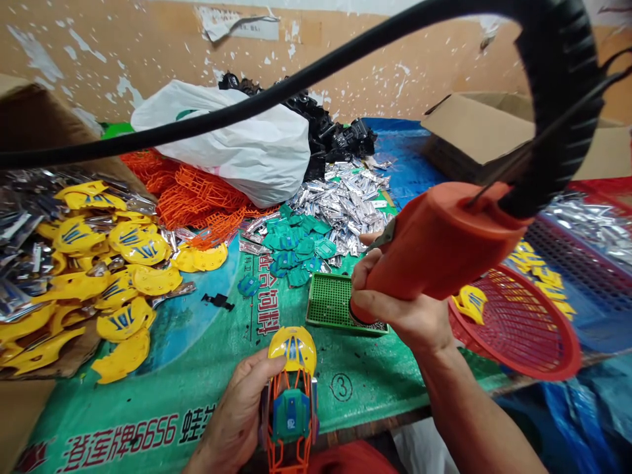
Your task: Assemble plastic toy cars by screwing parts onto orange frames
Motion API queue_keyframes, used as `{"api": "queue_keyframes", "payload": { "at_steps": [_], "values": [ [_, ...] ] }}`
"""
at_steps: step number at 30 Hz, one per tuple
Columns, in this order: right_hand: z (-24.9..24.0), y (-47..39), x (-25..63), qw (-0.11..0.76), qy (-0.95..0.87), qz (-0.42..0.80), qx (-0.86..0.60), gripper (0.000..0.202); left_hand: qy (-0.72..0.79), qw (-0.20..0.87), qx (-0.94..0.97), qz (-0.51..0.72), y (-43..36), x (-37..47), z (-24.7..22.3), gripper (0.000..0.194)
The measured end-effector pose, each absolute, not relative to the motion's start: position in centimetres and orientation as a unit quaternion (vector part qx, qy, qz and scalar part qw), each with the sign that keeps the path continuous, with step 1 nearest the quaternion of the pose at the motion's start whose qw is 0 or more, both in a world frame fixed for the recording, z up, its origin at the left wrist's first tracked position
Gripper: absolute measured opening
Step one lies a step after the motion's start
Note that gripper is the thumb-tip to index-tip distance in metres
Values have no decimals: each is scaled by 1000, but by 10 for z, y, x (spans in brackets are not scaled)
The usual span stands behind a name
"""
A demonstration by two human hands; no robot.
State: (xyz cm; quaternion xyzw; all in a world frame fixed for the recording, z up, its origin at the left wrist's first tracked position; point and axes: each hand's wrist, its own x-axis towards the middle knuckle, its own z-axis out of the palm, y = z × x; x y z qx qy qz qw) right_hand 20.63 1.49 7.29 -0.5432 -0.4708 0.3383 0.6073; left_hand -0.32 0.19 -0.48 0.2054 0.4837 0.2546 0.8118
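My left hand (237, 408) is closed around a toy car body (291, 411), its thumb on the yellow hood. The body has an orange frame and a green panel on top. My right hand (399, 309) grips an orange power screwdriver (444, 243) with a thick black cable. Its lower end points down into a green mesh basket (328, 296) that holds small screws; the tip is hidden. Beyond the basket lie green panels (296, 243) and a heap of shiny metallic parts (345, 197).
Yellow hoods (123, 283) are piled at left beside orange frames (197, 197) under a white bag (232, 145). Black parts (340, 131) sit at the back. A red basket (523, 329) stands at right, a cardboard box (478, 131) behind. The black cable (222, 118) crosses overhead.
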Motion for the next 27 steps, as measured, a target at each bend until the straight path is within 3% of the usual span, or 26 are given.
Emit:
{"api": "queue_keyframes", "payload": {
  "at_steps": [4,16,27],
  "values": [
    [72,14,208,605,-452,393,-525,17,495,810,214,230,1,-3,-5,36],
    [65,12,208,609,-480,321,-543,23,557,757,234,248,0,-2,-3,41],
    [62,12,210,622,-475,320,-535,18,494,786,328,175,2,-6,-9,34]
  ]
}}
